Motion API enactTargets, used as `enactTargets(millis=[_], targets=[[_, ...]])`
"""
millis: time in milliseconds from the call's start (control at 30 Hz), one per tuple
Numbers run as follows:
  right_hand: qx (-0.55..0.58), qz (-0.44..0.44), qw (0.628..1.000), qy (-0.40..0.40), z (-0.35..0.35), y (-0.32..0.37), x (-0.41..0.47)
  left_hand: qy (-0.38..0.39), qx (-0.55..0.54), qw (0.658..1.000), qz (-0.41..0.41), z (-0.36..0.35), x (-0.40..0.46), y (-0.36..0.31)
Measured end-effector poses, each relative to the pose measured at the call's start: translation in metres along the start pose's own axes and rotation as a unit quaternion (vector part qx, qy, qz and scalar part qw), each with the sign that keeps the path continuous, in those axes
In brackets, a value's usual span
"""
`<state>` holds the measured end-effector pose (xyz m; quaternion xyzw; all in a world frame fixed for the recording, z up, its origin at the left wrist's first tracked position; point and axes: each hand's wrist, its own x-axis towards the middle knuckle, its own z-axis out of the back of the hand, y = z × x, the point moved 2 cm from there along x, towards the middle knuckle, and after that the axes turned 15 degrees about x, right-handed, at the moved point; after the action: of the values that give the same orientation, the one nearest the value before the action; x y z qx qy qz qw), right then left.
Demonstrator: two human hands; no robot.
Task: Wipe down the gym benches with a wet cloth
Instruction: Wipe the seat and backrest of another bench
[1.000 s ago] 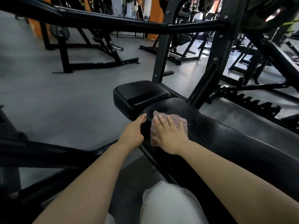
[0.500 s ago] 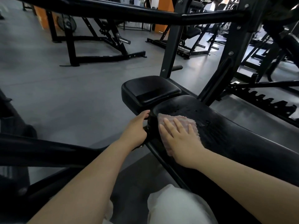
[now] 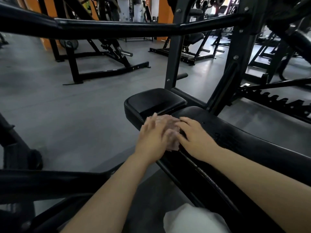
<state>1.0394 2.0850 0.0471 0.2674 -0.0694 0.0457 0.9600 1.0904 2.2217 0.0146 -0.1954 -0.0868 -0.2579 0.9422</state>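
Head view: the pink cloth [image 3: 170, 132] is bunched at the end of the long bench pad [image 3: 244, 145], at 6 o'clock from the seat pad [image 3: 154, 100]. It is touched by the left hand [image 3: 152, 138] and right hand [image 3: 196, 137]; finger closure cannot be told through blur. Held this near the edge, the cloth could slip to the floor [image 3: 67, 115].

Both hands on the cloth at the end of the bench

The cloth [image 3: 170, 132] sits on the near end of the long bench pad [image 3: 244, 145], right by the gap to the smaller seat pad [image 3: 154, 100] beyond it. Left hand [image 3: 151, 137] is on the cloth's left side, right hand [image 3: 195, 137] on its right. A crossbar [image 3: 134, 29] runs overhead behind, with an upright [image 3: 173, 61] just past the seat pad.
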Motion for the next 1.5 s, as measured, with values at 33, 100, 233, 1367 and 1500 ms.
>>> enactTargets(millis=[33, 100, 233, 1367, 1500], targets=[[-0.029, -0.004, 1.000, -0.009, 0.009, -0.016, -0.015, 0.052, 0.022, 0.998, -0.003, -0.009, 0.007, -0.003], [-0.090, -0.011, 0.996, 0.000, 0.020, -0.044, -0.041, 0.093, 0.066, 0.993, -0.011, -0.021, 0.022, -0.006], [-0.143, -0.008, 0.989, -0.027, 0.035, -0.074, -0.065, 0.136, 0.081, 0.987, -0.034, -0.026, 0.063, -0.001], [-0.075, -0.044, 0.992, -0.092, 0.032, -0.078, -0.076, 0.198, 0.249, 0.948, -0.001, -0.035, 0.068, -0.039], [-0.042, -0.016, 0.987, -0.151, 0.033, -0.079, -0.079, 0.201, 0.249, 0.946, -0.047, -0.025, 0.013, -0.078]])
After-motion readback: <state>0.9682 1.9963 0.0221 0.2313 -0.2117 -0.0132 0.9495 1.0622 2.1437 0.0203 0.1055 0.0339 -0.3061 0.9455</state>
